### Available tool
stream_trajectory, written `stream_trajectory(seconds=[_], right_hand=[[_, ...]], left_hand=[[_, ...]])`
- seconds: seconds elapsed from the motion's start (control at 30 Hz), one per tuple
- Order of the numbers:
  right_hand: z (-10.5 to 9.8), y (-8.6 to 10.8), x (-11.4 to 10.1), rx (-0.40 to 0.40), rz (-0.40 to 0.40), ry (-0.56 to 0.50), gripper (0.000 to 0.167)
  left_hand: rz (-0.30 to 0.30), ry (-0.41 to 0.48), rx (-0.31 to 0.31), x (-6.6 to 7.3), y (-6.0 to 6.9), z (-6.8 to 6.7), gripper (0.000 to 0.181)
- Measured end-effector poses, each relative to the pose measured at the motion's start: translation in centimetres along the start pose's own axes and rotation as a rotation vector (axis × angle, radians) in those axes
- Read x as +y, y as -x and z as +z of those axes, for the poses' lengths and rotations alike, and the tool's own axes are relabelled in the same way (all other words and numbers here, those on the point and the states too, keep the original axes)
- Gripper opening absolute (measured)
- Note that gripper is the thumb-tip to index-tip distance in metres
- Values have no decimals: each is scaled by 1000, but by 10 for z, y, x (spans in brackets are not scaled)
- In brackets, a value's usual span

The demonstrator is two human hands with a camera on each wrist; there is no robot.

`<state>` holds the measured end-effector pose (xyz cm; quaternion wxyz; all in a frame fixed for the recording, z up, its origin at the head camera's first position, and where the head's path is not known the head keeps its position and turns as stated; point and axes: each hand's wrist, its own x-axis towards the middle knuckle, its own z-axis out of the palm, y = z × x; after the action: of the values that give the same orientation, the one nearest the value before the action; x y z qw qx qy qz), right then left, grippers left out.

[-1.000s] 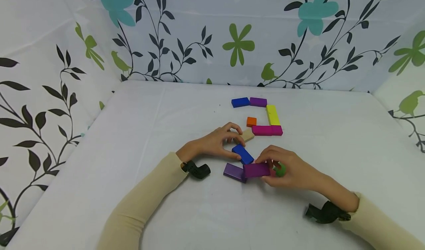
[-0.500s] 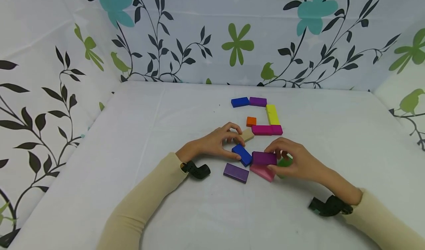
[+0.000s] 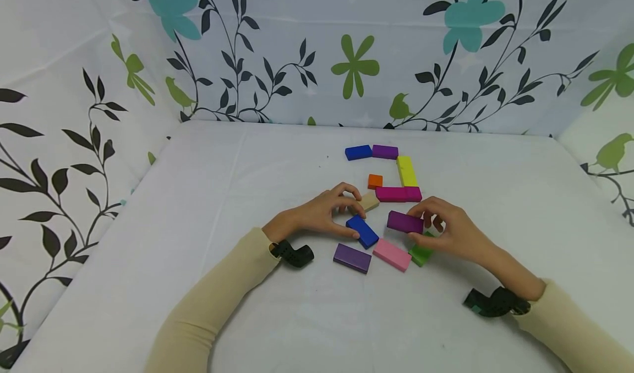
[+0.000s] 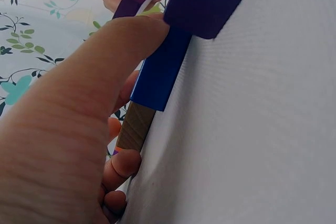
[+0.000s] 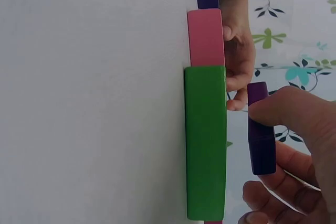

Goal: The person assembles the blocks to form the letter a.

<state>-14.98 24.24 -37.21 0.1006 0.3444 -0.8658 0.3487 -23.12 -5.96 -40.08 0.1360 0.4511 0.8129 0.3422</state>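
Purple block (image 3: 402, 222) pinched at one end

My right hand (image 3: 453, 229) holds it between thumb and fingers, just beyond the green block (image 3: 420, 256) and pink block (image 3: 392, 254). It looks light, stiff and smooth, perhaps slightly slippery; I'd judge its long edges the surest hold. My left hand (image 3: 324, 213) pinches the blue block (image 3: 362, 231), near the tan block (image 3: 370, 202).

A purple block (image 3: 405, 222) is raised, right of a flat-lying blue block (image 3: 362, 231). The blue block slants far-left to near-right.
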Motion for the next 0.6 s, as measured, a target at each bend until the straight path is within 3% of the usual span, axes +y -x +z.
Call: stream_trajectory(seconds=[0.33, 0.6], right_hand=[[-3, 4, 11, 54, 112, 69, 40], [-7, 6, 20, 81, 198, 110, 35]], left_hand=[[-11, 0, 0, 1, 1, 1, 37], [33, 5, 11, 2, 1, -1, 37]])
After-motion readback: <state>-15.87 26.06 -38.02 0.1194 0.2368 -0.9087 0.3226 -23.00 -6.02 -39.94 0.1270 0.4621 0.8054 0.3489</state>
